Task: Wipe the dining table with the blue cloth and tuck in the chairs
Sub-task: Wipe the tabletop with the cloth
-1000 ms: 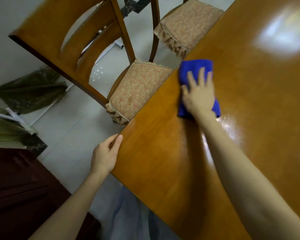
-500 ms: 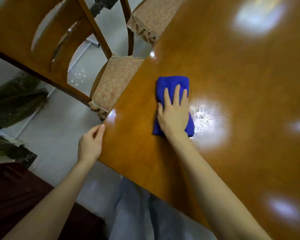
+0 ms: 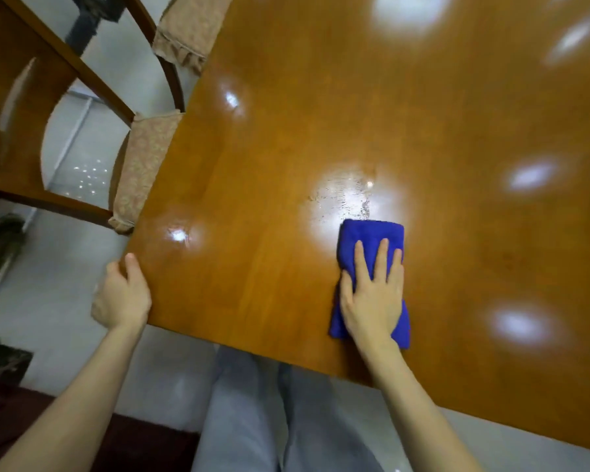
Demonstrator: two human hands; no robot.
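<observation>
The blue cloth (image 3: 372,235) lies folded into a long pad on the dining table (image 3: 321,114), close to the table's near edge, toward five o'clock in my view. My right hand (image 3: 372,298) presses flat on top of it, fingers (image 3: 382,257) straight and slightly spread and pointing to twelve o'clock, not clenched around anything. The cloth shows beyond my fingertips and below the heel of my palm.

Touching the cloth's far edge, at about eleven o'clock from it, a dull streaky smear (image 3: 348,195) sits inside a bright patch of reflected light. More soft glare spots lie on the glossy wood from one to four o'clock of the cloth.

At nine o'clock from the cloth, well apart from it, my left hand (image 3: 121,298) is at the table's corner. Its thumb lies on the tabletop along the edge. The other fingers drop past the rim and are blurred, so I cannot tell whether they grasp the edge or merely rest against it.

At ten o'clock a wooden chair (image 3: 24,107) stands with its patterned seat cushion (image 3: 143,165) partly under the table's left side. A second cushion (image 3: 191,25) shows at eleven o'clock, also at that edge. At six o'clock my grey trousers (image 3: 246,410) stand above the pale floor (image 3: 41,301).
</observation>
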